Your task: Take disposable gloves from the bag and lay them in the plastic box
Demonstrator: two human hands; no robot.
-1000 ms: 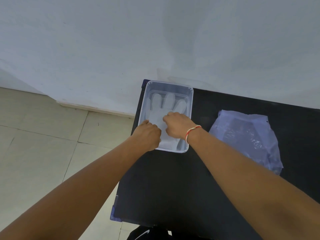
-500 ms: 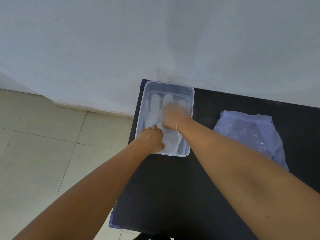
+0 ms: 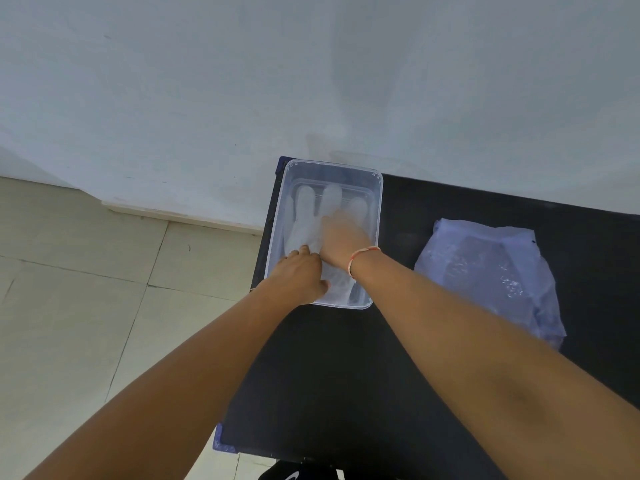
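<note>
Both hands are down in the clear plastic box (image 3: 275, 237) at the table's (image 3: 346, 375) left end: the right hand (image 3: 343, 242) presses flat, fingers spread, on the white glove (image 3: 304, 223) lying inside. The left hand (image 3: 298, 275) has curled fingers on the glove's cuff end, though I cannot tell whether it pinches. The bag (image 3: 491, 271) lies well apart to the right.

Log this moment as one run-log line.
left hand: pinning glove cuff | right hand: flat on glove | plastic box: table's far-left corner | bag: right, untouched

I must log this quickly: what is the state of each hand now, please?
Left hand: fingers curled, pressing the glove at the near end of the plastic box; no clear grasp.
Right hand: open, flat on the glove, holding nothing.
</note>
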